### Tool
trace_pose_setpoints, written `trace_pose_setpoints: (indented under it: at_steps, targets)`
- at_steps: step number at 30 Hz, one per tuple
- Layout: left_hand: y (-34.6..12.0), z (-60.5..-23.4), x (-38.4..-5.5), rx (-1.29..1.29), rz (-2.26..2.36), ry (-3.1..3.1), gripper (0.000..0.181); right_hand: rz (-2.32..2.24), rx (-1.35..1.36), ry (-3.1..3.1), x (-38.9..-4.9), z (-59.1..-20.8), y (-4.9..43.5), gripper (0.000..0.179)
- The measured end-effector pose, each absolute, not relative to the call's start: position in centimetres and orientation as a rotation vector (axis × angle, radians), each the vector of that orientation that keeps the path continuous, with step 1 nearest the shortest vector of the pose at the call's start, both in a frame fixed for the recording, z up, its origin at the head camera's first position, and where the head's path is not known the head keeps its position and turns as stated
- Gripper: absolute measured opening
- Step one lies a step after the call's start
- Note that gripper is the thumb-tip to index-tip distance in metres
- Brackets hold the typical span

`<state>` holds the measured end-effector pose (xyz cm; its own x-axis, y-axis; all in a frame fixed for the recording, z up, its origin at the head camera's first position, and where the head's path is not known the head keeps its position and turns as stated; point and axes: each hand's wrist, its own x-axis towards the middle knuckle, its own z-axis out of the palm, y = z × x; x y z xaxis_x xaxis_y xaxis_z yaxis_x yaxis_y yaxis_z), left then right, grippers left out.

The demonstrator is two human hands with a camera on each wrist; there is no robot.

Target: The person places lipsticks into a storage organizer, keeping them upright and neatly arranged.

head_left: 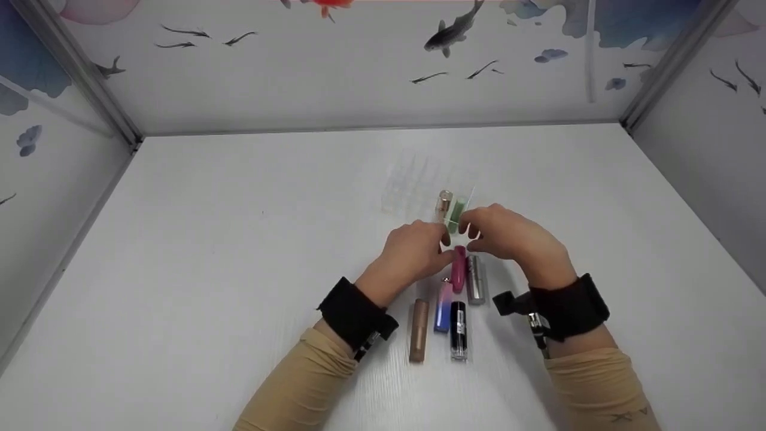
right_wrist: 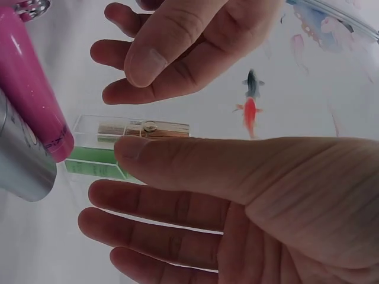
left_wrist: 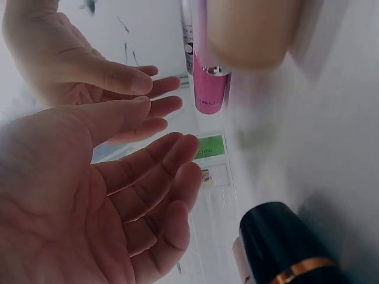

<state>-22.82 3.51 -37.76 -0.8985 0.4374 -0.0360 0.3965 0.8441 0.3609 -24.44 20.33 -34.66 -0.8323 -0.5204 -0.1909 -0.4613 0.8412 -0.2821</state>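
Green tube and gold tube in clear tray, beyond the fingers, left hand and right hand loosely spread on my feed (gripping nothing), pink tube beside left thumb

White table, clear divided tray, several cosmetic tubes

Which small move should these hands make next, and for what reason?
I think the fingers of the left hand could pinch the pink cosmetic tube next: it lies close by, outside the clear organizer, which already contains a gold tube and a green cosmetic, and neither this hand nor the right hand seems to hold anything.
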Motion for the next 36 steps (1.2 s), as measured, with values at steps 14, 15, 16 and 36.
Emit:
trace_pose_setpoints:
  at_steps: [14,15,16,36]
  targets:
    - [5.1,-38.7,-21.2,0.645,0.216,2.887,0.042,-0.246,-0.841,2.76,-24.5,-35.8,19.2,0.017]
    - [5.1,-38.7,-21.2,0.647,0.209,2.888,0.042,-0.244,-0.85,2.76,-24.5,-35.9,19.2,0.017]
    - [5.2,-38.8,-21.2,0.645,0.209,2.889,0.042,-0.243,-0.855,2.761,-24.5,-36.0,19.1,0.017]
    - [4.2,-38.9,-22.7,0.701,0.68,2.935,0.014,-0.387,-0.778,2.882,-25.0,-36.1,19.5,0.014]
